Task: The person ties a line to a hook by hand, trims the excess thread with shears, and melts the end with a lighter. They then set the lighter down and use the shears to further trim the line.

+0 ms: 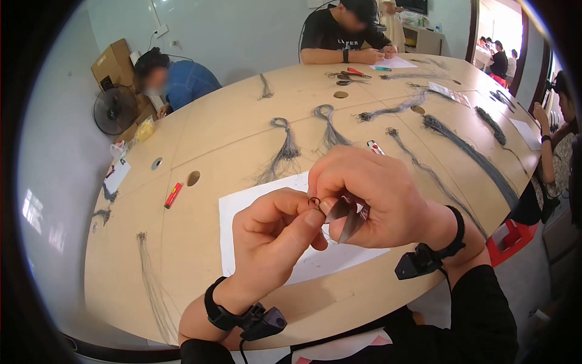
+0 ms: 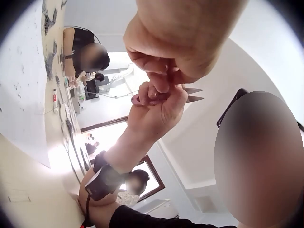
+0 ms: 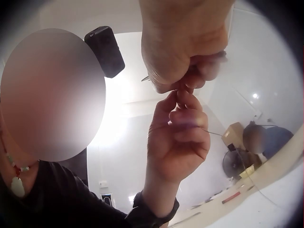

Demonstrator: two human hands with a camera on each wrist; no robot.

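"How are the hands?"

"Raised together over the white paper sheet. The left hand pinches a thin dark wire loop at its fingertips; the right hand curls round steel-bladed scissors, blades parted."

"And that brown cardboard box?"

"By the wall; I can't see inside. Both forearms cross the pale worktop's near edge, and plain surface shows between paper and slim red lighter."

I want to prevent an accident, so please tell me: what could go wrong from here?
The scissors in the right hand have parted blades close to the left hand, so a finger might get nicked. The dark loop is tiny and at the fingertips, so it could slip and drop.
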